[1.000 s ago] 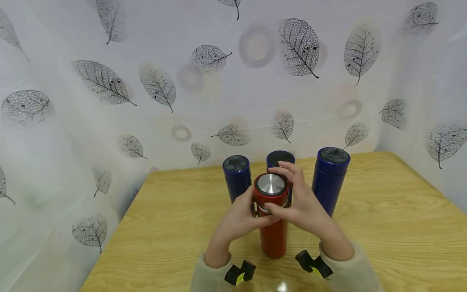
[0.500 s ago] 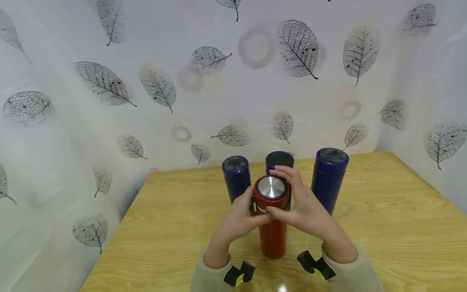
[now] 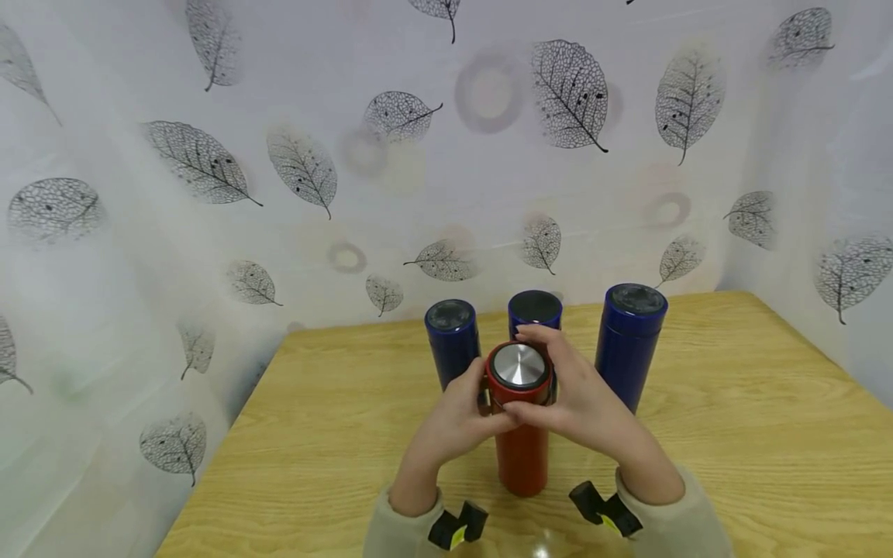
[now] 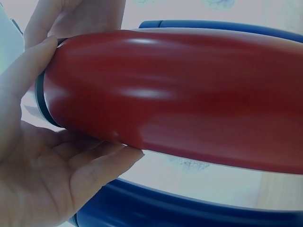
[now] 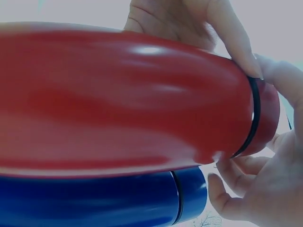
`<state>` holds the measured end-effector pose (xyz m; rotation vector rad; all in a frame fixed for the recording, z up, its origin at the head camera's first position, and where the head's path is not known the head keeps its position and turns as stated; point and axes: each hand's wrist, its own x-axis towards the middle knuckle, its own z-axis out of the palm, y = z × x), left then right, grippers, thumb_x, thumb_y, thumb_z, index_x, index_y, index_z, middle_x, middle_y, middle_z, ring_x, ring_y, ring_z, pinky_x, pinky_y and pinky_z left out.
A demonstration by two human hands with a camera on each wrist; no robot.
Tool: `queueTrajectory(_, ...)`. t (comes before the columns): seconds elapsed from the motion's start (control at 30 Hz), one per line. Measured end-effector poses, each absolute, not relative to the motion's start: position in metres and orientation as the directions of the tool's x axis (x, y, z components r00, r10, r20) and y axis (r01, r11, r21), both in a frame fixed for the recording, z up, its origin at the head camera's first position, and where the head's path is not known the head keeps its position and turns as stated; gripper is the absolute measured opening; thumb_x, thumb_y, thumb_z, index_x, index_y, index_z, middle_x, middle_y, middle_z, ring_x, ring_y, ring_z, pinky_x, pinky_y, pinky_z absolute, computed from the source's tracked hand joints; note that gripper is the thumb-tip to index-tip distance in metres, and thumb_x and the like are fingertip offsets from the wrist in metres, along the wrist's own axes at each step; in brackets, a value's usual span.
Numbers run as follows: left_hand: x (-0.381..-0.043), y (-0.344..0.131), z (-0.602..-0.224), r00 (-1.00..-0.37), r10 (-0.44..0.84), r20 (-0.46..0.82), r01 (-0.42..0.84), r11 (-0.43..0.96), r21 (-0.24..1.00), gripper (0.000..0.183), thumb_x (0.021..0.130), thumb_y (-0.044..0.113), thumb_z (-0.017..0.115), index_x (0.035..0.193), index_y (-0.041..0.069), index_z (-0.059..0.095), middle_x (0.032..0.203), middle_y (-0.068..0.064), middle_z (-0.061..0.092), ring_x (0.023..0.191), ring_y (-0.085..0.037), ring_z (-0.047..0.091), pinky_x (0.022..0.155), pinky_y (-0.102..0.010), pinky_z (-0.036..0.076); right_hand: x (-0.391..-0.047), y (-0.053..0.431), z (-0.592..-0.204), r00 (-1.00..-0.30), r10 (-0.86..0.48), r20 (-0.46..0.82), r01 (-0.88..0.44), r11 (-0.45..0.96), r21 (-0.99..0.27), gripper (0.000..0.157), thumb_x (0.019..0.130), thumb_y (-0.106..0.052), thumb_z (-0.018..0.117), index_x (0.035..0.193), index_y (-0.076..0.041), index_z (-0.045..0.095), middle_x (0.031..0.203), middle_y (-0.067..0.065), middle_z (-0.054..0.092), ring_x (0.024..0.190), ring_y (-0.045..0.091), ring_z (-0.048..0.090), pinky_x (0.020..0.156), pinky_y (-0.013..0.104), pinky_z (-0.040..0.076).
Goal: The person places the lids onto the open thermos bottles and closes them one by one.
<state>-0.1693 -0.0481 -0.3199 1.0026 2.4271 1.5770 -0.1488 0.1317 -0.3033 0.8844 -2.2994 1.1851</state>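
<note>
A red thermos flask (image 3: 522, 457) stands upright on the wooden table, its red lid (image 3: 518, 367) with a silver disc on top. My left hand (image 3: 449, 418) grips the upper body just under the lid, thumb across the front. Around the lid, my right hand (image 3: 582, 399) curls its fingers and thumb. A dark ring (image 5: 255, 111) shows between lid and body in the right wrist view. The left wrist view has the red body (image 4: 180, 99) filling the middle. Fingers hide part of the flask's neck.
Behind the red flask stand three blue flasks: one at left (image 3: 452, 341), one in the middle (image 3: 535, 308) partly hidden by my right hand, and one at right (image 3: 631, 341). The wooden table (image 3: 335, 418) reaches back to a leaf-patterned curtain (image 3: 446, 170).
The lid and my right hand have moved slightly down, and less of the silver neck shows beneath the lid. My right fingers have drawn in closer round it. My left hand keeps its place.
</note>
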Motion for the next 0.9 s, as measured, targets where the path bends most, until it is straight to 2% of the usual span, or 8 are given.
queueTrajectory(0.13, -0.17, -0.047, -0.32, -0.784, 0.557, 0.272, 0.463, 0.234, 0.855, 0.053, 0.079, 0.013, 0.067, 0.123, 0.005, 0.039, 0.115, -0.005, 0.05, 0.093, -0.014, 0.05, 0.074, -0.027, 0.046, -0.151, 0.128, -0.305, -0.738, -0.316, 0.596, -0.666, 0.482, -0.569, 0.076, 0.064, -0.017, 0.08, 0.125, -0.005, 0.036, 0.114, 0.012, 0.044, 0.102, 0.021, 0.045, 0.08, 0.041, 0.044)
queueTrajectory(0.23, -0.17, -0.047, -0.32, -0.785, 0.557, 0.271, 0.464, 0.239, 0.853, 0.053, 0.079, 0.014, 0.067, 0.123, 0.005, 0.038, 0.117, -0.006, 0.05, 0.095, -0.014, 0.05, 0.074, -0.026, 0.046, -0.153, 0.126, -0.307, -0.743, -0.308, 0.594, -0.658, 0.499, -0.564, 0.076, 0.065, -0.022, 0.079, 0.126, -0.006, 0.037, 0.114, 0.012, 0.04, 0.101, 0.02, 0.041, 0.077, 0.04, 0.044)
queueTrajectory(0.33, -0.163, -0.046, -0.311, -0.794, 0.545, 0.27, 0.464, 0.254, 0.849, 0.053, 0.079, 0.012, 0.067, 0.123, 0.003, 0.039, 0.114, -0.007, 0.051, 0.089, -0.015, 0.05, 0.069, -0.025, 0.045, -0.153, 0.128, -0.307, -0.749, -0.325, 0.578, -0.659, 0.465, -0.592, 0.072, 0.071, -0.02, 0.075, 0.128, -0.007, 0.033, 0.118, 0.013, 0.038, 0.103, 0.021, 0.041, 0.079, 0.041, 0.043)
queueTrajectory(0.47, -0.152, -0.044, -0.296, -0.814, 0.527, 0.245, 0.436, 0.275, 0.857, 0.052, 0.078, 0.008, 0.067, 0.122, 0.0, 0.04, 0.109, -0.01, 0.053, 0.082, -0.017, 0.048, 0.067, -0.029, 0.045, -0.151, 0.137, -0.305, -0.756, -0.364, 0.544, -0.653, 0.361, -0.666, 0.067, 0.078, -0.009, 0.066, 0.132, -0.007, 0.027, 0.129, 0.015, 0.037, 0.114, 0.024, 0.04, 0.089, 0.045, 0.036)
queueTrajectory(0.6, -0.149, -0.043, -0.293, -0.817, 0.52, 0.248, 0.438, 0.281, 0.854, 0.053, 0.077, 0.007, 0.068, 0.121, -0.001, 0.041, 0.107, -0.01, 0.053, 0.081, -0.018, 0.048, 0.067, -0.03, 0.045, -0.151, 0.144, -0.304, -0.731, -0.409, 0.547, -0.67, 0.278, -0.688, 0.064, 0.08, -0.002, 0.061, 0.133, -0.007, 0.025, 0.133, 0.014, 0.036, 0.122, 0.025, 0.033, 0.097, 0.033, 0.029)
queueTrajectory(0.7, -0.149, -0.043, -0.294, -0.815, 0.508, 0.279, 0.461, 0.275, 0.844, 0.052, 0.075, 0.006, 0.07, 0.119, -0.001, 0.043, 0.106, -0.009, 0.055, 0.083, -0.018, 0.05, 0.069, -0.032, 0.046, -0.152, 0.145, -0.303, -0.71, -0.433, 0.556, -0.686, 0.242, -0.687, 0.063, 0.081, 0.0, 0.059, 0.133, -0.004, 0.024, 0.132, 0.015, 0.037, 0.12, 0.025, 0.035, 0.096, 0.024, 0.028)
queueTrajectory(0.9, -0.152, -0.042, -0.296, -0.825, 0.493, 0.276, 0.435, 0.244, 0.867, 0.053, 0.074, 0.005, 0.07, 0.12, 0.0, 0.046, 0.109, -0.009, 0.055, 0.09, -0.018, 0.053, 0.075, -0.034, 0.047, -0.15, 0.145, -0.301, -0.703, -0.433, 0.564, -0.695, 0.249, -0.675, 0.061, 0.081, 0.0, 0.059, 0.131, 0.001, 0.024, 0.129, 0.016, 0.041, 0.113, 0.024, 0.042, 0.093, 0.025, 0.032)
